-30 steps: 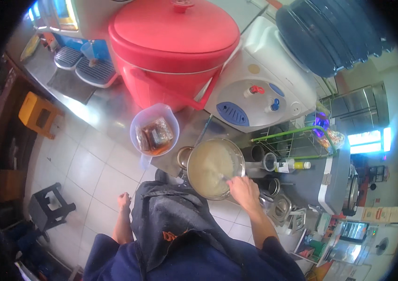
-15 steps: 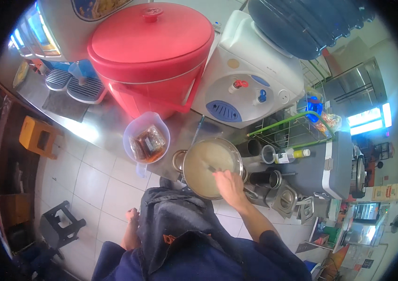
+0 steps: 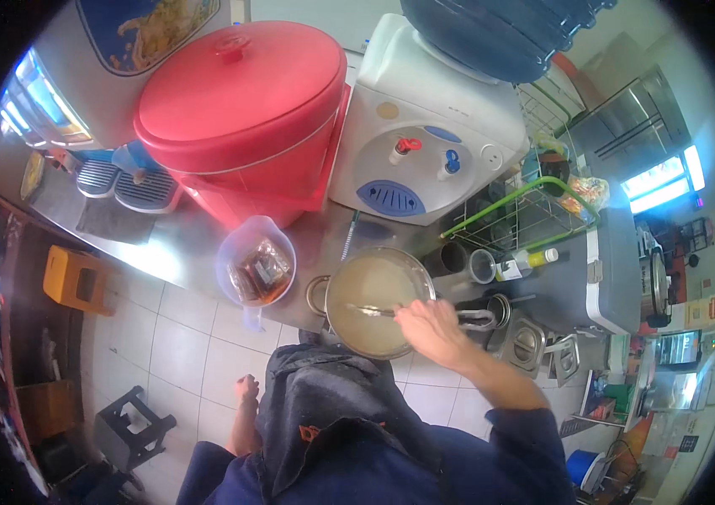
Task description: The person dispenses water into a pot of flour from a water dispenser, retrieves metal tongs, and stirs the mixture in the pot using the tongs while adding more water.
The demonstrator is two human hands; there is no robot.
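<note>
My right hand [image 3: 427,326] is closed round the handle of a long metal stirring utensil [image 3: 378,311]. Its head lies in the pale, cloudy liquid, so I cannot tell its kind. The liquid fills much of a round steel pot [image 3: 331,326] with a loop handle on its left. Low beside the dark apron, my left hand [image 3: 246,390] hangs with curled fingers and nothing visible in it. Left of the pot stands a translucent plastic jug [image 3: 288,244] holding wrapped packets and some reddish-brown liquid.
A big red lidded bucket [image 3: 240,93] and a white water dispenser [image 3: 433,118] stand behind the pot. To the right are dark cups [image 3: 446,261], a bottle [image 3: 530,263], a green-edged wire rack [image 3: 517,202] and a grey cooler [image 3: 572,286]. Stools [image 3: 135,425] stand on the tiled floor.
My right hand has moved right across the pot with the utensil, which now lies at a flatter angle. The left hand still hangs low. The whole view has shifted slightly.
</note>
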